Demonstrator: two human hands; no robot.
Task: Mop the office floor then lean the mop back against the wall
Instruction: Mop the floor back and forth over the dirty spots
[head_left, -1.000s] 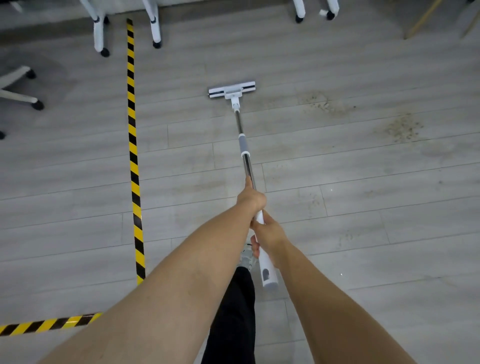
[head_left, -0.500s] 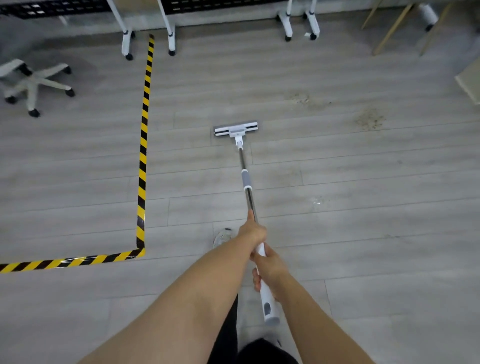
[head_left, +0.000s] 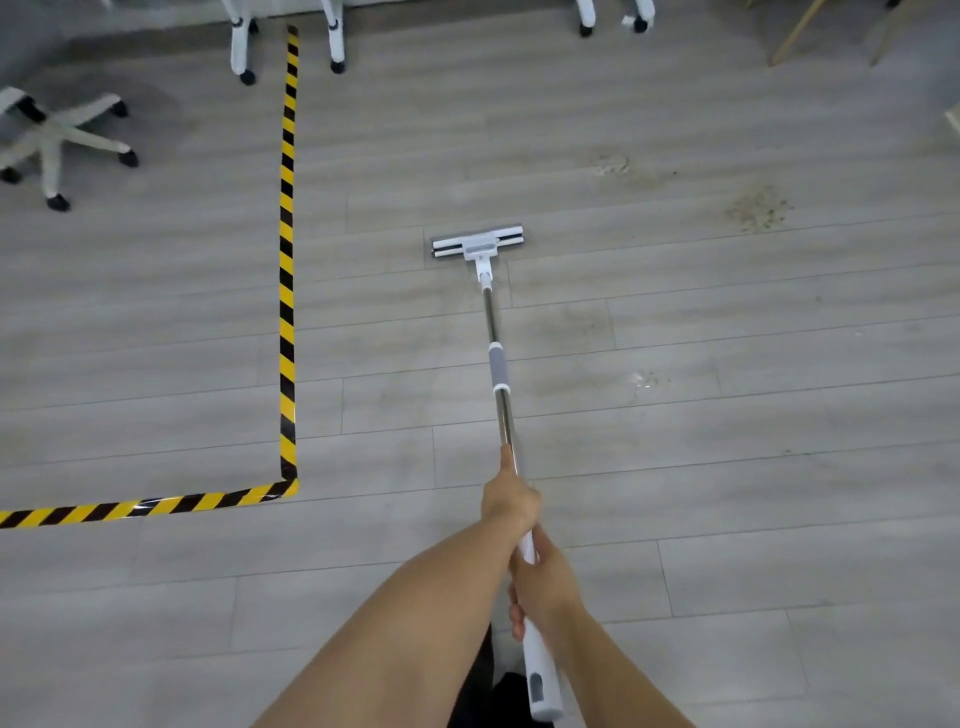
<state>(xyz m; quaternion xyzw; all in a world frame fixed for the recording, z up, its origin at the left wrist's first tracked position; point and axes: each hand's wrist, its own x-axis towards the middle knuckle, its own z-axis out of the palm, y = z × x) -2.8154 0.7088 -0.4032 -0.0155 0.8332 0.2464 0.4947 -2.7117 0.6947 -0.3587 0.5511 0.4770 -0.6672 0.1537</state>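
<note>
1. While the mop (head_left: 504, 415) slants low and straight ahead of the person, its head (head_left: 478, 244) lies flat on the floor (head_left: 753, 519), right of the striped tape (head_left: 287, 260) and well apart from it.
2. Both grips are closed on it. The left grip (head_left: 511, 501) wraps the steel shaft (head_left: 489, 317) just above the white handle (head_left: 540, 670), with one finger laid straight along the metal. The right grip (head_left: 543, 587) is curled round the handle just behind, nearly touching the left.
3. By my judgement the mop is light, with its thin tube and small plastic head, and stiff enough to push without bowing. Held this far from the head it is a long lever, so small turns of the wrists will likely swing the head wide.
4. Polished steel is probably slippery under a damp palm. The handle and the grey sleeve (head_left: 497, 364) further down look like surer places to hold. Sliding the left grip to the sleeve should give more downward pressure for scrubbing.
5. The neck above the head seems to pivot, so the head should lie flat at any angle of the shaft, but it may flop when lifted.
6. Patches of dirt (head_left: 758, 210) show to the right, beyond the head, so the mopping looks unfinished — and I cannot make out for certain any wall to lean the mop on.
</note>
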